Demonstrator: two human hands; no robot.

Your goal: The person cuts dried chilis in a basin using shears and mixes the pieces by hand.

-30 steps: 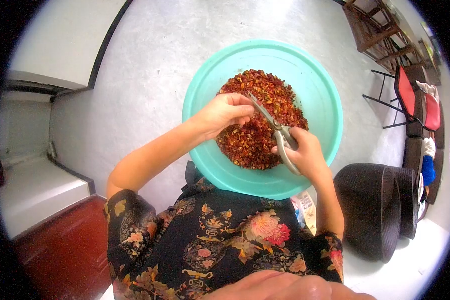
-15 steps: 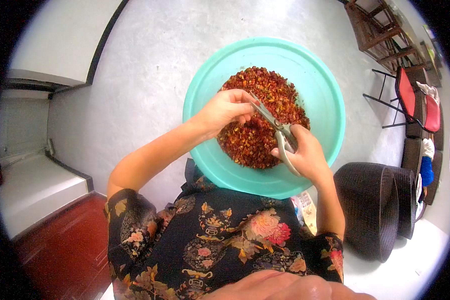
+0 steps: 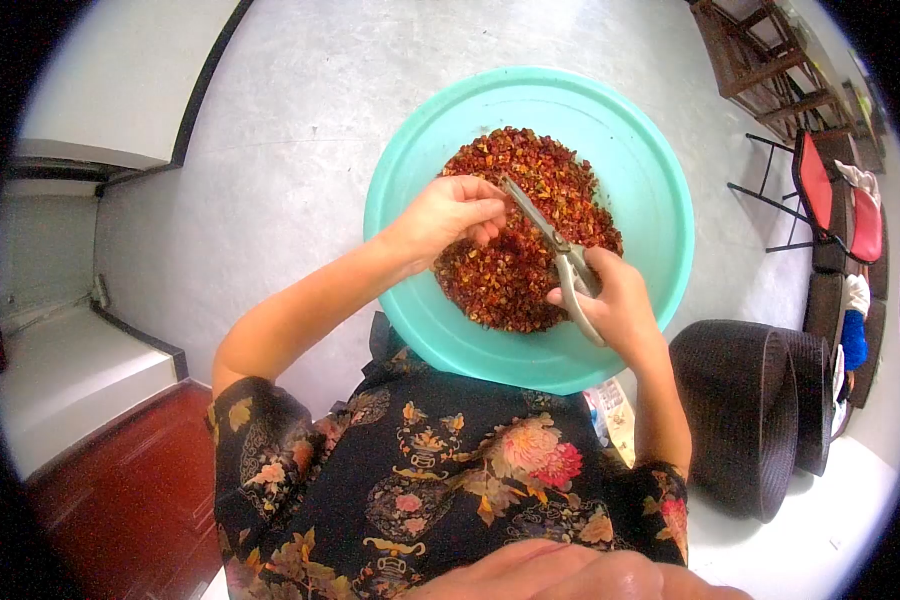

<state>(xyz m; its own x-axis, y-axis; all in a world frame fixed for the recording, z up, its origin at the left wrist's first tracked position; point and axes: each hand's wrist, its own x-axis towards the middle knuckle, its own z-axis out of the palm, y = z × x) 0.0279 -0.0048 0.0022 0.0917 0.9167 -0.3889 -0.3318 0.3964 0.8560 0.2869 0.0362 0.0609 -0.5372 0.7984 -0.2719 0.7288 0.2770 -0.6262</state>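
Observation:
A large turquoise basin (image 3: 650, 200) holds a heap of chopped, dark red and orange dried pieces (image 3: 510, 285). Over the heap's left part, my left hand (image 3: 462, 212) is closed in a pinch; whatever lies between its fingertips is too small to name. My right hand (image 3: 620, 300) is wrapped round the handles of the scissors (image 3: 540, 218) above the right side of the heap. Their blades point up and left, and the tips are beside my left fingertips. The blades look nearly closed.
Black woven baskets (image 3: 735, 420) stand at the right. Behind them are a red folding chair (image 3: 812, 185) and a wooden rack (image 3: 760, 70). A printed packet (image 3: 612, 415) lies under my right forearm. White cabinetry (image 3: 100, 90) is at the left, by the grey floor (image 3: 270, 160).
The scissor blades were apart half a second ago and are closer together now. The basin sits slightly higher in the view. My left hand keeps its pinch.

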